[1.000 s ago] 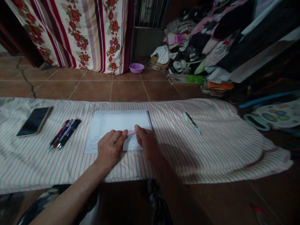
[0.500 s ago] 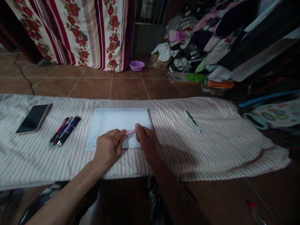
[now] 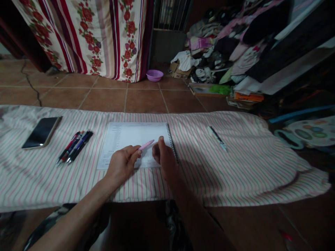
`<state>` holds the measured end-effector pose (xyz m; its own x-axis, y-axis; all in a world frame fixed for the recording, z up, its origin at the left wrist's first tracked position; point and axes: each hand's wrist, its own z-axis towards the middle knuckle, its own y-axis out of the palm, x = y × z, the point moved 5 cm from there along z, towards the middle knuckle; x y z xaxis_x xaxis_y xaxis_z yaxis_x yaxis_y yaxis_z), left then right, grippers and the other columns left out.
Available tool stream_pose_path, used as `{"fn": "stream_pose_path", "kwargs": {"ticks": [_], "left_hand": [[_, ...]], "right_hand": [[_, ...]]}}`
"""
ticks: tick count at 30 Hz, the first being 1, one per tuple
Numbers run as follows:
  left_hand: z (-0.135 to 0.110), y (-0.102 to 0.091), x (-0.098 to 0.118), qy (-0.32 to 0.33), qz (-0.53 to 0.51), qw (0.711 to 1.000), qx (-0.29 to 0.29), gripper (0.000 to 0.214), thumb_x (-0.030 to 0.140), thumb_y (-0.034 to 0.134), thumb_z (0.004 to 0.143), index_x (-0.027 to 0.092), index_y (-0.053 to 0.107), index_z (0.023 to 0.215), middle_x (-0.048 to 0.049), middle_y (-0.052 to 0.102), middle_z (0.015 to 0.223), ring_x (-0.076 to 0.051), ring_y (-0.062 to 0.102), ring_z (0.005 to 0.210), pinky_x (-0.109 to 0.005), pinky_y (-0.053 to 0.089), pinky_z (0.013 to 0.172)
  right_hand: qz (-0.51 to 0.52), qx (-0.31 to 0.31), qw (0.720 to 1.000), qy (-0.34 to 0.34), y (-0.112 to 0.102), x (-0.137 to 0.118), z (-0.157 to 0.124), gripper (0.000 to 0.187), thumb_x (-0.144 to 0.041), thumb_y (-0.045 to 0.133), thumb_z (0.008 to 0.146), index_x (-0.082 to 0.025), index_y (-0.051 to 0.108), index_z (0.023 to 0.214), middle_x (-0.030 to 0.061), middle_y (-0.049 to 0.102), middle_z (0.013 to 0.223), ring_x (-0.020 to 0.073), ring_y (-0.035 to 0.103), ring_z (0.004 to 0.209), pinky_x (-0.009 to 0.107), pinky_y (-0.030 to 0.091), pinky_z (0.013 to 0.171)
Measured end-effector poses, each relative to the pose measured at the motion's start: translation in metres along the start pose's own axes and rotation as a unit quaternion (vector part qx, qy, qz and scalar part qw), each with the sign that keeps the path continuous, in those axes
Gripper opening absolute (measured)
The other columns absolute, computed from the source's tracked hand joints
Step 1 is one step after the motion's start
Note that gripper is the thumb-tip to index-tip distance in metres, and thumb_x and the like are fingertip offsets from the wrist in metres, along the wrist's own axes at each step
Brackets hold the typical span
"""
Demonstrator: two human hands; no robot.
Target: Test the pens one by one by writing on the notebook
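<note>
A pink pen is pinched between the thumb and fingers of my left hand, its free end slanting up to the right above a spiral notebook. Just right of that end is my right hand, apart from the pen. Its thumb is raised and its fingers are loosely curled, with nothing visible between them. Beneath both hands lies the notebook, showing a pale page with faint print along its left side. Part of its lower edge is hidden by my hands.
A striped cloth covers the low surface. On it lie a phone and several pens at the left, and one pen at the right. Beyond stand a purple basin, a floral curtain and heaped clothes.
My right hand has let go of the pink pen's end and its thumb has lifted. More of the pen shows now. My left hand keeps its hold. The view has shifted slightly.
</note>
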<state>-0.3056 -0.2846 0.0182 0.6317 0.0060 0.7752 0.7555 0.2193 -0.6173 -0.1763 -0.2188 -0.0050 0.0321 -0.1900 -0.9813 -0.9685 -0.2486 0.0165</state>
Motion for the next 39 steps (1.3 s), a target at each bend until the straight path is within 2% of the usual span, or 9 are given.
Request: {"fn": "stream_pose_path", "kwargs": {"ticks": [4, 8, 14, 20, 25, 29, 32, 35, 39], "left_hand": [[0.001, 0.007, -0.01, -0.119, -0.167, 0.979, -0.024, 0.037, 0.043, 0.043, 0.086, 0.015, 0.061, 0.068, 0.0034, 0.047, 0.047, -0.009, 0.044, 0.045, -0.021, 0.034, 0.047], [0.002, 0.016, -0.007, -0.137, -0.217, 0.964, -0.065, 0.039, 0.045, 0.046, 0.083, 0.014, 0.06, 0.064, 0.0046, 0.043, 0.042, -0.007, 0.036, 0.04, -0.02, 0.028, 0.043], [0.0, 0.023, -0.009, -0.157, -0.283, 0.943, -0.077, 0.038, 0.041, 0.057, 0.077, 0.013, 0.061, 0.103, -0.0017, 0.062, 0.07, -0.008, 0.048, 0.051, -0.021, 0.036, 0.048], [-0.001, 0.016, -0.007, -0.042, -0.073, 0.996, -0.037, 0.025, 0.031, 0.05, 0.083, 0.016, 0.065, 0.095, -0.0042, 0.066, 0.077, -0.016, 0.058, 0.068, -0.027, 0.044, 0.061], [-0.003, 0.014, 0.004, 0.043, 0.072, 0.996, 0.01, 0.025, 0.028, 0.043, 0.086, 0.017, 0.064, 0.096, -0.0051, 0.065, 0.078, -0.018, 0.06, 0.073, -0.029, 0.044, 0.066], [-0.004, 0.019, 0.0, -0.051, -0.067, 0.996, -0.034, 0.024, 0.033, 0.046, 0.085, 0.016, 0.062, 0.09, -0.0021, 0.059, 0.068, -0.014, 0.053, 0.061, -0.025, 0.04, 0.057], [-0.007, 0.03, -0.002, -0.16, -0.271, 0.941, -0.121, 0.032, 0.043, 0.048, 0.082, 0.013, 0.059, 0.085, 0.0031, 0.046, 0.054, -0.008, 0.037, 0.044, -0.022, 0.028, 0.044], [-0.009, 0.034, 0.001, -0.195, -0.369, 0.895, -0.16, 0.04, 0.051, 0.049, 0.079, 0.013, 0.058, 0.083, 0.0058, 0.039, 0.051, -0.005, 0.026, 0.04, -0.021, 0.019, 0.041], [-0.007, 0.029, -0.003, -0.138, -0.264, 0.95, -0.095, 0.037, 0.05, 0.046, 0.081, 0.015, 0.058, 0.079, 0.0054, 0.039, 0.052, -0.007, 0.032, 0.045, -0.022, 0.023, 0.044]], "right_hand": [[0.036, 0.025, 0.999, -0.032, -0.002, 0.003, 0.003, 0.05, -0.064, 0.042, 0.076, -0.017, 0.056, 0.064, -0.0021, 0.05, 0.05, 0.0084, 0.041, 0.042, 0.022, 0.03, 0.042], [0.017, -0.003, 0.996, -0.088, 0.002, -0.001, 0.004, 0.038, -0.052, 0.055, 0.073, -0.018, 0.064, 0.087, -0.0004, 0.058, 0.063, 0.0102, 0.049, 0.053, 0.023, 0.038, 0.051], [0.003, 0.043, 0.998, -0.052, -0.009, -0.001, 0.005, 0.03, -0.046, 0.059, 0.071, -0.017, 0.067, 0.072, -0.0024, 0.051, 0.055, 0.0092, 0.044, 0.052, 0.021, 0.035, 0.048], [0.037, 0.062, 0.997, -0.031, -0.017, 0.001, 0.009, 0.035, -0.05, 0.06, 0.071, -0.016, 0.065, 0.073, 0.0019, 0.06, 0.063, 0.0119, 0.053, 0.06, 0.021, 0.039, 0.05], [0.024, 0.075, 0.996, -0.039, -0.015, 0.002, 0.01, 0.028, -0.044, 0.066, 0.065, -0.017, 0.061, 0.068, -0.0018, 0.057, 0.056, 0.0099, 0.049, 0.053, 0.022, 0.04, 0.051], [0.091, 0.044, 0.994, -0.04, -0.014, 0.005, 0.012, 0.024, -0.037, 0.067, 0.067, -0.016, 0.065, 0.078, 0.0005, 0.064, 0.067, 0.0111, 0.056, 0.062, 0.025, 0.045, 0.063], [0.152, -0.009, 0.988, -0.029, -0.012, 0.003, 0.012, 0.028, -0.035, 0.068, 0.066, -0.017, 0.066, 0.088, 0.0025, 0.068, 0.077, 0.013, 0.06, 0.071, 0.028, 0.048, 0.072], [0.207, -0.059, 0.976, -0.029, -0.008, -0.004, 0.009, 0.038, -0.037, 0.068, 0.068, -0.02, 0.062, 0.1, 0.0039, 0.069, 0.086, 0.0162, 0.063, 0.082, 0.033, 0.048, 0.08], [0.191, -0.047, 0.981, -0.001, -0.005, 0.001, 0.008, 0.037, -0.043, 0.069, 0.066, -0.019, 0.06, 0.093, 0.0036, 0.067, 0.084, 0.0159, 0.063, 0.08, 0.029, 0.05, 0.071]]}}
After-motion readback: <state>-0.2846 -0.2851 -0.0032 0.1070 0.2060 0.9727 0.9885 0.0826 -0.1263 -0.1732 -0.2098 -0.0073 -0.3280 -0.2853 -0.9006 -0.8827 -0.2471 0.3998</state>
